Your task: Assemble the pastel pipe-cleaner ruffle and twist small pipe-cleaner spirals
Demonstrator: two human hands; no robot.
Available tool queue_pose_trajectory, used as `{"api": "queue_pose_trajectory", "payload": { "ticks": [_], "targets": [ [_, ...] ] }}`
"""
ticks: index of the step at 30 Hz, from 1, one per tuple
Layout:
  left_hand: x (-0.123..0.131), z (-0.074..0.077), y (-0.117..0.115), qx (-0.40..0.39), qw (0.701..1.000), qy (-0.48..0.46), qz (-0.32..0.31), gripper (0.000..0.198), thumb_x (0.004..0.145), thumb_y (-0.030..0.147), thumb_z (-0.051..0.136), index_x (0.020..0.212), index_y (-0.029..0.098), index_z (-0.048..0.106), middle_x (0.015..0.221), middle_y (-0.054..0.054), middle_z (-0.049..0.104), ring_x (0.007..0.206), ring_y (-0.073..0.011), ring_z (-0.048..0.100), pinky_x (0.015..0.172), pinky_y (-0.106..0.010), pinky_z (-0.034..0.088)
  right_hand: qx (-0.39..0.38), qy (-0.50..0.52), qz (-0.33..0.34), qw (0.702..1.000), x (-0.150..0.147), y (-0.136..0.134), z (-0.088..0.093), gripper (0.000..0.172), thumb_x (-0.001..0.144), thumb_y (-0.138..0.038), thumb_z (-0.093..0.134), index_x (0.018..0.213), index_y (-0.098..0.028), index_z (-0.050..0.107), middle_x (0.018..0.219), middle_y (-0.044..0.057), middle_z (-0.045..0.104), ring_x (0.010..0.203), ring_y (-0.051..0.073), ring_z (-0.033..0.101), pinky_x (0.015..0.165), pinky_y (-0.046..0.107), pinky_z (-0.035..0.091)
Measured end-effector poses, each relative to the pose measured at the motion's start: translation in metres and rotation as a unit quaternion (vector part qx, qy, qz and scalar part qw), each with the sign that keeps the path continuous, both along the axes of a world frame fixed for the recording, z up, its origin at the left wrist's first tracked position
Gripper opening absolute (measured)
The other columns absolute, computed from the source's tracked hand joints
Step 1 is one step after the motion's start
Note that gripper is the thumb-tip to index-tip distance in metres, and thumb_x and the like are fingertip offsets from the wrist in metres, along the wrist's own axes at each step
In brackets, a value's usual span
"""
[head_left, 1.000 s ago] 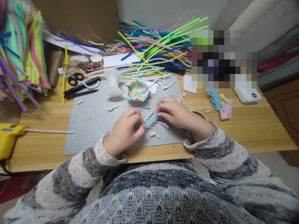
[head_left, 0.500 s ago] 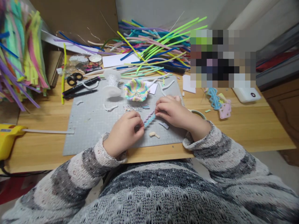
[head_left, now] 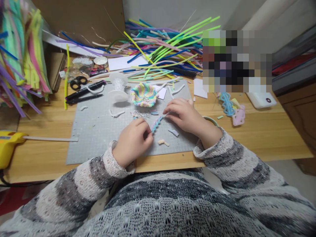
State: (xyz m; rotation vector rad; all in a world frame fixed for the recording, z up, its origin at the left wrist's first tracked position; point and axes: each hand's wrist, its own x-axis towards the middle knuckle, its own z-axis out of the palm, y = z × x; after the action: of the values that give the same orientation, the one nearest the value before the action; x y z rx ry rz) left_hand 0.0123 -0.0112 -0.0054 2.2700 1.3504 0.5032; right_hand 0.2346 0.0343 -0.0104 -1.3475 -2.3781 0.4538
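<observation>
A twisted strip of blue and lilac pipe cleaner (head_left: 156, 124) stretches slantwise between my two hands, just above the grey cutting mat (head_left: 98, 131). My left hand (head_left: 134, 140) pinches its lower left end. The upper right end is between the fingers of my right hand (head_left: 181, 115). A pastel striped, ruffled bowl shape (head_left: 144, 95) sits behind the strip, with a clear spool (head_left: 118, 88) to its left. In front of my right hand lie a small lilac piece (head_left: 173, 132) and a cream curled piece (head_left: 163, 142).
Many coloured pipe cleaners (head_left: 168, 49) are heaped at the back. Black scissors (head_left: 78, 83) and black pens (head_left: 85, 92) lie left of the spool. A yellow glue gun (head_left: 8, 144) is at the far left, a white phone (head_left: 261, 98) at the right.
The two strands between my hands were side by side with a gap and now look wound closer together. My hands have shifted only slightly.
</observation>
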Motion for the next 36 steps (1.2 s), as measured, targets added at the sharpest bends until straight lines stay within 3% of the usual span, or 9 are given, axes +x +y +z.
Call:
{"api": "queue_pose_trajectory", "payload": {
  "ticks": [5, 11, 18, 26, 31, 36],
  "targets": [
    [0.001, 0.0, -0.001, 0.003, 0.999, 0.031, -0.012, 0.01, 0.082, 0.015, 0.053, 0.072, 0.017, 0.052, 0.082, -0.004, 0.055, 0.082, -0.019, 0.054, 0.074, -0.033, 0.045, 0.003, -0.004, 0.023, 1.0, -0.006, -0.001, -0.004, 0.019, 0.09, -0.028, 0.062, 0.108, -0.029, 0.068, 0.11, 0.004, 0.064, 0.107, 0.024, 0.053, 0.086, 0.039, 0.026],
    [0.001, 0.001, -0.001, 0.012, 0.996, 0.083, -0.012, 0.009, 0.083, 0.016, 0.053, 0.075, 0.016, 0.056, 0.084, -0.005, 0.057, 0.084, -0.0203, 0.055, 0.075, -0.033, 0.045, -0.012, -0.015, 0.02, 1.0, -0.012, -0.001, -0.006, 0.007, 0.089, -0.028, 0.063, 0.087, -0.025, 0.069, 0.1, 0.001, 0.065, 0.103, 0.022, 0.054, 0.085, 0.038, 0.024],
    [-0.006, 0.007, 0.002, 0.002, 0.997, 0.083, -0.008, 0.001, 0.081, 0.016, 0.057, 0.08, 0.017, 0.057, 0.088, -0.005, 0.058, 0.085, -0.02, 0.054, 0.075, -0.033, 0.045, -0.013, -0.017, 0.014, 1.0, -0.013, -0.004, -0.006, 0.006, 0.089, -0.025, 0.062, 0.086, -0.023, 0.068, 0.098, 0.001, 0.065, 0.101, 0.022, 0.054, 0.084, 0.037, 0.023],
    [-0.012, 0.005, 0.004, -0.007, 0.998, 0.043, -0.035, 0.004, 0.081, 0.017, 0.062, 0.084, 0.016, 0.061, 0.091, -0.005, 0.058, 0.086, -0.0197, 0.055, 0.076, -0.033, 0.046, -0.017, -0.021, 0.007, 1.0, -0.014, -0.005, -0.007, 0.007, 0.089, -0.026, 0.062, 0.086, -0.024, 0.068, 0.097, 0.001, 0.065, 0.101, 0.022, 0.054, 0.084, 0.037, 0.022],
    [-0.01, 0.0, 0.004, 0.024, 0.997, 0.061, -0.044, 0.011, 0.086, 0.018, 0.057, 0.081, 0.015, 0.066, 0.085, -0.006, 0.059, 0.085, -0.0206, 0.056, 0.078, -0.034, 0.046, -0.018, -0.023, 0.005, 1.0, -0.014, -0.005, -0.005, 0.007, 0.089, -0.025, 0.062, 0.085, -0.024, 0.068, 0.097, 0.001, 0.066, 0.101, 0.022, 0.054, 0.083, 0.037, 0.022],
    [-0.011, 0.004, 0.004, 0.024, 0.995, 0.089, -0.035, 0.013, 0.085, 0.017, 0.056, 0.077, 0.015, 0.066, 0.081, -0.006, 0.06, 0.082, -0.0205, 0.056, 0.074, -0.034, 0.046, -0.008, -0.025, 0.007, 1.0, -0.015, -0.003, -0.006, 0.01, 0.09, -0.024, 0.061, 0.083, -0.025, 0.069, 0.095, 0.0, 0.067, 0.097, 0.021, 0.054, 0.081, 0.037, 0.021]
  ]
}}
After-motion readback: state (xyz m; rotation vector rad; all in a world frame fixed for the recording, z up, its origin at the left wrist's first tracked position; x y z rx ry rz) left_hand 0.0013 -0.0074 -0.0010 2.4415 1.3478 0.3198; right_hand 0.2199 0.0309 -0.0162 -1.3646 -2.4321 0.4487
